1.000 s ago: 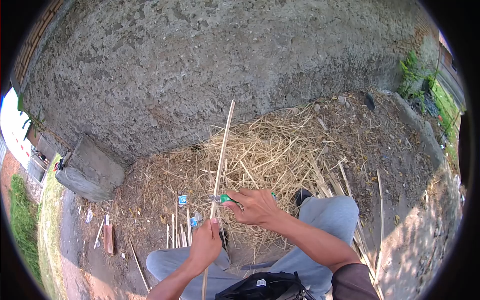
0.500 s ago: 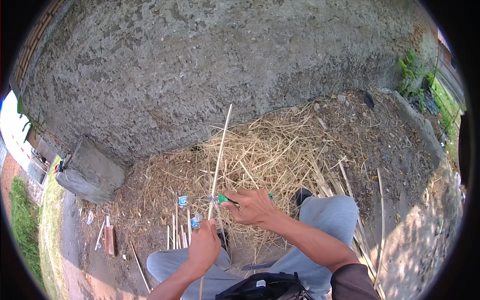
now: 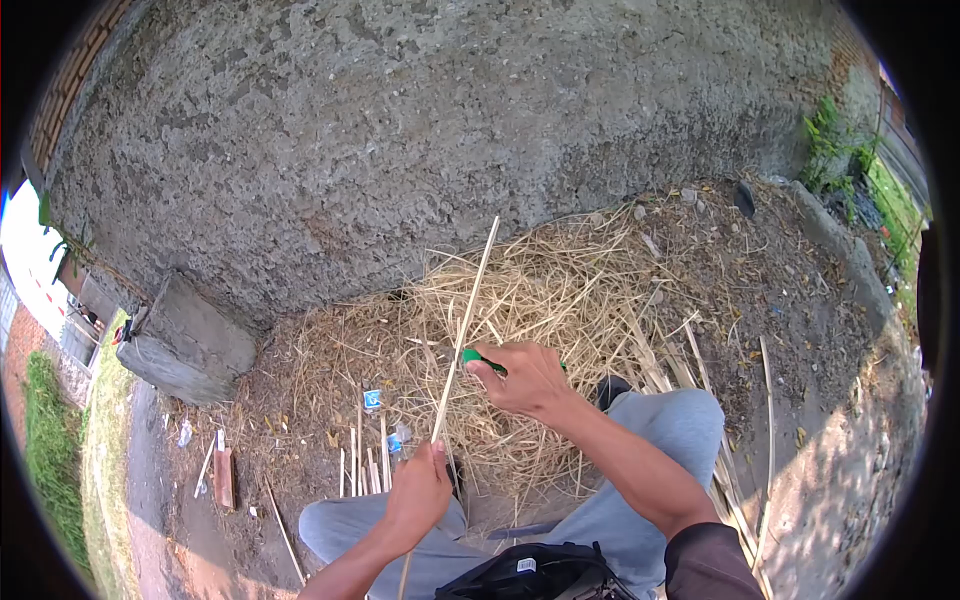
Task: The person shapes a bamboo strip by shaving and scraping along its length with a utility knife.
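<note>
A long, thin pale strip (image 3: 470, 300) slants up from between my knees toward the wall. My left hand (image 3: 419, 488) is closed around its lower part, thumb up. Higher up and to the right, my right hand (image 3: 525, 378) is wrapped round a green-handled tool (image 3: 471, 355). The tool's front end touches or lies right beside the strip; its blade cannot be made out. A heap of pale shavings (image 3: 540, 300) lies on the ground behind my hands.
A rough grey wall (image 3: 400, 130) runs across the back, with a concrete block (image 3: 190, 340) at its left. More strips (image 3: 768, 420) lie at the right and others (image 3: 362, 465) near my left knee. A black bag (image 3: 540, 573) rests at my lap.
My right hand and the green tool have moved up and slightly right along the strip. The strip's top has swung to the right; my left hand has shifted slightly right.
</note>
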A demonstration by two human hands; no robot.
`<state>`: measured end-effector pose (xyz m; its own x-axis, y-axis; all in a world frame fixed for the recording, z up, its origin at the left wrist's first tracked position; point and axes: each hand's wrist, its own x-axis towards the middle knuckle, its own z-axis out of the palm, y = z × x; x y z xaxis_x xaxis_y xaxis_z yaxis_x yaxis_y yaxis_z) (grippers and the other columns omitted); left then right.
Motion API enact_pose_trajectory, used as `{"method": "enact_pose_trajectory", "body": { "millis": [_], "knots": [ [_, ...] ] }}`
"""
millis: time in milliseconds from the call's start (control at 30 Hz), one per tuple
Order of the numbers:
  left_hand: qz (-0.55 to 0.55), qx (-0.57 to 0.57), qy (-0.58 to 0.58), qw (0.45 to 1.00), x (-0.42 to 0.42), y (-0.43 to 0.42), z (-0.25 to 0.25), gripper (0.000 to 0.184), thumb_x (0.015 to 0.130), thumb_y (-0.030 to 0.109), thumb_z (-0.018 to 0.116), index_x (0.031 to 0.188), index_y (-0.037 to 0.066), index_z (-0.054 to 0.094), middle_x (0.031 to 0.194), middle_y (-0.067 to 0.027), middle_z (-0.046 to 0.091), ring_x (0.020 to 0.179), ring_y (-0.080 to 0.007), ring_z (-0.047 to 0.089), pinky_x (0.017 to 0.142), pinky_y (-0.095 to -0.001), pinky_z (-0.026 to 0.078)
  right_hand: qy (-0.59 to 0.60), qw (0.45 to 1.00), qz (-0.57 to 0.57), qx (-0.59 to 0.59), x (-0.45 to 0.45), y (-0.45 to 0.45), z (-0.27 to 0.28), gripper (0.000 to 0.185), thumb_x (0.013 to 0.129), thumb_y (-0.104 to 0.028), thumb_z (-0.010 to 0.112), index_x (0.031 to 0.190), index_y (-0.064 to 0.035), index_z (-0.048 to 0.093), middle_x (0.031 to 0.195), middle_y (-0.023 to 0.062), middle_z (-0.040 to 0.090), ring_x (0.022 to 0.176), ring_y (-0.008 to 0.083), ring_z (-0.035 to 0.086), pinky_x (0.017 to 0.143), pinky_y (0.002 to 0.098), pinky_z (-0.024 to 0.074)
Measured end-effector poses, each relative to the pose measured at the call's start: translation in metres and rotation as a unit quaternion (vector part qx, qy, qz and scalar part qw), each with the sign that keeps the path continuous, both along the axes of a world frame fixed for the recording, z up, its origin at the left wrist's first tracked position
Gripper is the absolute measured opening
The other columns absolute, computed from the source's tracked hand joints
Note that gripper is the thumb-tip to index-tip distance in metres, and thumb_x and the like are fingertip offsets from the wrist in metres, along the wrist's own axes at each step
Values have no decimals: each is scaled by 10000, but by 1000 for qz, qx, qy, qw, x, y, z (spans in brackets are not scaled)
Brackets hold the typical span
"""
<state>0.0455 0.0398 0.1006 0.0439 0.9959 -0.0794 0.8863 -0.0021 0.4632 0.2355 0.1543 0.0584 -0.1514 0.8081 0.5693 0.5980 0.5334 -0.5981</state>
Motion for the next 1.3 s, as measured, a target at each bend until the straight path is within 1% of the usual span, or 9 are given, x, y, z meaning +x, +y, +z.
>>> {"method": "enact_pose_trajectory", "body": {
  "millis": [267,667,833,900,967,1033,1100,1167,1300],
  "knots": [
    [-19,0,-8,1000,3,-11,8,367,1033,244,373,857,-39,523,668,-289,567,648,-509,562,642,-584,424,5,998,-2,56,-2,0,-5,327,905,-401,610,1071,-142,722,749,91,699,552,289,643,446,387,474],
    [10,-31,31,999,6,-28,0,332,1029,231,390,902,-50,515,620,-287,567,629,-520,564,640,-596,437,-10,998,-36,-50,5,15,-12,346,924,-417,581,1049,-135,737,700,107,686,578,297,646,477,400,470],
    [-11,-59,14,998,0,-36,5,319,1022,228,415,916,-59,505,613,-291,572,616,-525,566,651,-601,449,26,999,-37,-16,8,28,-23,335,909,-426,591,1037,-156,741,654,113,666,581,311,644,510,425,479],
    [-18,-56,16,998,-8,-50,1,322,1022,236,419,904,-49,510,611,-283,571,618,-520,568,646,-594,447,-34,987,-79,-137,20,34,-25,330,898,-432,602,1050,-174,740,639,118,658,586,318,645,519,441,477],
    [-25,-50,20,998,-17,-60,-5,325,1022,244,424,892,-40,515,610,-274,569,620,-516,570,641,-587,445,-28,988,-76,-132,19,35,-27,318,902,-424,596,1045,-180,742,628,124,654,587,320,646,530,447,479],
    [-22,-23,17,999,-26,-69,-11,268,999,175,428,956,-36,587,764,-314,613,733,-498,607,603,-545,481,-34,994,-60,-79,12,38,-40,320,912,-427,579,1046,-186,742,626,128,652,589,323,646,541,446,483],
    [-29,-45,36,998,-32,-82,-14,265,999,171,423,942,-35,580,742,-314,607,717,-500,607,586,-548,481,-51,993,-68,-88,16,42,-44,331,918,-438,573,1048,-184,741,623,128,651,604,330,650,558,453,487],
    [-38,-69,58,995,-41,-94,-10,263,999,166,419,929,-35,573,719,-314,600,702,-503,607,569,-550,481,-73,966,-98,-226,34,48,-36,340,923,-436,568,1049,-170,737,662,155,661,656,344,661,602,472,504],
    [-44,-92,46,994,-50,-122,9,253,1001,167,404,914,-18,553,684,-305,595,685,-518,599,548,-570,468,-68,964,-145,-211,36,57,-66,339,934,-399,560,978,-112,735,739,207,671,771,378,675,712,489,527]
  ]
}}
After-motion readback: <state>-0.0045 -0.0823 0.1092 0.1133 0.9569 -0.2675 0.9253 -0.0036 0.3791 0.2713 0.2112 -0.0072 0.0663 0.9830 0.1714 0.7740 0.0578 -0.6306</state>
